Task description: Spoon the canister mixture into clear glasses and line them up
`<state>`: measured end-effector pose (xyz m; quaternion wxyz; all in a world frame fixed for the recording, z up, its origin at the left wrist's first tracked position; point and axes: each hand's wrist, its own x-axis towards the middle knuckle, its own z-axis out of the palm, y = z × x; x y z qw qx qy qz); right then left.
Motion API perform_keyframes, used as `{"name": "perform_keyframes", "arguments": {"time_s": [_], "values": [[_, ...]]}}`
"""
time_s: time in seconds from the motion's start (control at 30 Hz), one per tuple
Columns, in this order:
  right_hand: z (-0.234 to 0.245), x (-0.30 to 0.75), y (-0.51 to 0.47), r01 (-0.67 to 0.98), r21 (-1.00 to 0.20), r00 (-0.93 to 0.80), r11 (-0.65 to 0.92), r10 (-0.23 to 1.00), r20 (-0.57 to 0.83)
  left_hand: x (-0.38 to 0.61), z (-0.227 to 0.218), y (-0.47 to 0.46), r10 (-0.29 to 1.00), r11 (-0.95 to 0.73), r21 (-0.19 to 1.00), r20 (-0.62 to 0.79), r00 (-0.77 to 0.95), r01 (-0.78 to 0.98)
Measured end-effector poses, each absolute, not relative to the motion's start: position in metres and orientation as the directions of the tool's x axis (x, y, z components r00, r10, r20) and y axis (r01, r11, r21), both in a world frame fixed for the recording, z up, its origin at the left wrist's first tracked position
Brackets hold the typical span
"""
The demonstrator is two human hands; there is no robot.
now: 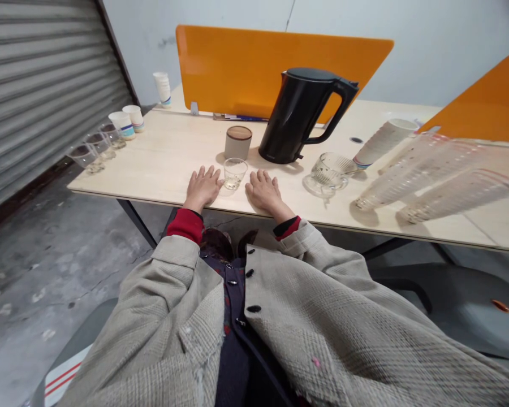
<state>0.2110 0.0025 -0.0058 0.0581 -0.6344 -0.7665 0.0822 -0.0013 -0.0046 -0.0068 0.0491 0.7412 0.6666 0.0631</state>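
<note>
Resting palm-down, fingers loosely spread, gripping nothing: left hand (202,189) and right hand (265,191), both near the front edge of the tabletop (176,161). Between them, a clear plastic cup (234,175), upright, long axis vertical; nearer the left hand, right by its thumb (touching or not, cannot tell). Just behind the cup, a lidded canister (238,146); beyond the right hand, a black kettle (290,118); farther right, a glass mug (330,169).

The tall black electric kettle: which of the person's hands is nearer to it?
Right. The right hand rests palm-down in front of the tall black electric kettle, slightly leftward; the left hand is farther left, beyond the small clear plastic cup.
</note>
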Motion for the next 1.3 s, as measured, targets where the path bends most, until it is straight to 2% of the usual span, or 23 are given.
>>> {"name": "perform_keyframes", "arguments": {"time_s": [0.77,1.3], "values": [[0.001,0.211,-0.003,0.964,-0.193,-0.194,0.184,0.980,-0.034,-0.002,-0.010,-0.002,0.993,-0.120,0.201,0.046,0.113,0.972],[-0.001,0.211,-0.003,0.966,-0.187,-0.190,0.179,0.981,-0.042,-0.015,-0.020,0.003,0.983,-0.173,0.314,0.122,0.141,0.934]]}}
